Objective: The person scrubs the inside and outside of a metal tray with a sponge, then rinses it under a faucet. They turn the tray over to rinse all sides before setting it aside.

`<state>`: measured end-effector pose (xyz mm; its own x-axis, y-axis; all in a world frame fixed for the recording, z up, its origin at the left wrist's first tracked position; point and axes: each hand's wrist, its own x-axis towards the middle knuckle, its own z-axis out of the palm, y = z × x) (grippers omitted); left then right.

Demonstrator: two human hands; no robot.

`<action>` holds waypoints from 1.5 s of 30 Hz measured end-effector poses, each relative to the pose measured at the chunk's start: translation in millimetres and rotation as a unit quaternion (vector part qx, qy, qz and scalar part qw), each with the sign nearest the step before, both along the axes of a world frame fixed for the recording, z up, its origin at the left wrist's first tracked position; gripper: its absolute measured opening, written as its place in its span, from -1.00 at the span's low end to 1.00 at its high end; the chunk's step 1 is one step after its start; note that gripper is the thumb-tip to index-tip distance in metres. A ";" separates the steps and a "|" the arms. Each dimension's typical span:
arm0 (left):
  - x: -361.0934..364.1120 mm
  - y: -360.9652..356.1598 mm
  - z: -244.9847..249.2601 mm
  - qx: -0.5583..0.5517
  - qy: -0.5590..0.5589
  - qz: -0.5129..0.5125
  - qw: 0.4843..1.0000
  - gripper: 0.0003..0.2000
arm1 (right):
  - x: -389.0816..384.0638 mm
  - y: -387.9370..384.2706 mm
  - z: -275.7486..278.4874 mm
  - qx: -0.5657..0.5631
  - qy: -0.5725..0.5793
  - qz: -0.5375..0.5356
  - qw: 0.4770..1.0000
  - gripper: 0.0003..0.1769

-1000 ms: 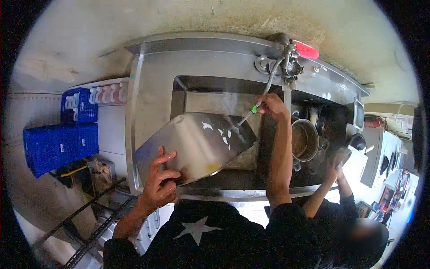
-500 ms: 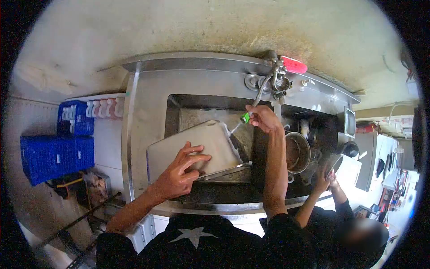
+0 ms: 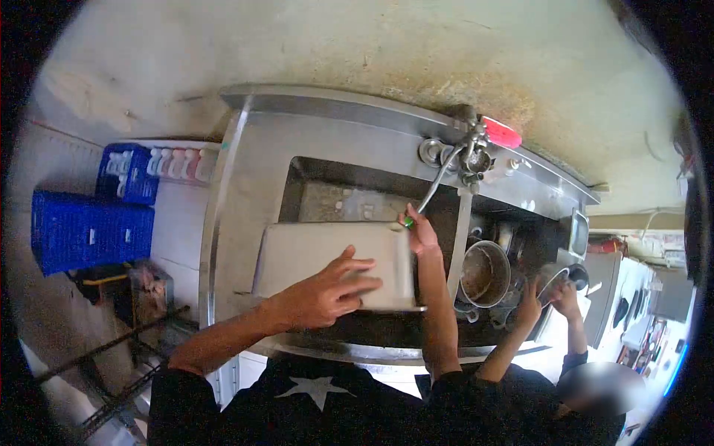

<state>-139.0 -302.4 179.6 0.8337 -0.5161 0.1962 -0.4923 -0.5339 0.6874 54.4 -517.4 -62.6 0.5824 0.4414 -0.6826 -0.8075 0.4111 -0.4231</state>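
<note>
A large pale metal container (image 3: 305,256) lies bottom up over the left sink basin (image 3: 294,201). My left hand (image 3: 338,293) rests on its flat face with the fingers spread, slightly blurred. At the container's right edge my right hand (image 3: 421,232) has its fingers closed around the green-tipped end of the faucet spout (image 3: 439,182). Whether water is running cannot be made out.
The right basin holds a round pot (image 3: 485,273) and other cookware. A co-worker's hands (image 3: 547,297) hold a round metal vessel (image 3: 553,284) there. A pink object (image 3: 502,132) stands behind the faucet. Blue crates (image 3: 93,230) and several bottles (image 3: 178,163) are at the left.
The container has turned to lie straighter, and my left hand has moved right with it. My right hand and the spout end have come lower. The water stream seen earlier no longer shows.
</note>
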 end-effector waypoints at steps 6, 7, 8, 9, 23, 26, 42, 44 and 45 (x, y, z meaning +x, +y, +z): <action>-34.3 -0.4 10.4 -0.028 0.008 -0.024 0.999 -0.72 | 1.4 -40.8 -110.3 -0.209 -0.107 0.065 0.970 -0.77; -38.9 1.8 10.4 -0.037 0.028 -0.029 0.999 -0.71 | 1.4 -43.2 -106.7 -0.352 -0.142 0.093 0.920 -0.77; -39.8 4.6 10.8 -0.044 0.047 -0.033 0.997 -0.71 | -1.5 -50.2 -108.9 -0.457 -0.308 0.126 0.825 -0.77; -38.1 7.5 14.4 -0.030 0.026 -0.046 0.998 -0.71 | -5.4 -61.2 -132.9 -0.540 -0.458 0.155 0.689 -0.78; -50.2 10.4 36.8 -0.010 0.010 -0.045 0.999 -0.70 | 170.9 -70.4 -15.7 -0.465 -0.454 0.032 0.759 -0.79; -53.2 11.4 33.9 0.024 -0.036 -0.077 0.996 -0.69 | 157.4 -74.0 -56.8 -0.631 -0.496 0.174 0.570 -0.72; -70.9 3.6 46.9 0.022 0.043 -0.002 0.999 -0.68 | 193.4 -40.6 124.0 -0.434 -0.291 -0.129 0.843 -0.74; -66.7 0.0 52.8 0.039 0.021 -0.014 0.999 -0.68 | 219.3 -42.4 133.5 -0.568 -0.269 -0.031 0.777 -0.65; -66.7 -1.5 52.8 0.035 0.027 -0.013 0.999 -0.69 | 246.2 -41.2 126.3 -0.518 -0.301 -0.047 0.799 -0.64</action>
<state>-205.7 -303.8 232.4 0.8285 -0.5483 0.1138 -0.4698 -0.5700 0.6741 300.6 -558.5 63.7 0.9405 -0.2434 -0.2370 -0.3151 -0.3645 -0.8763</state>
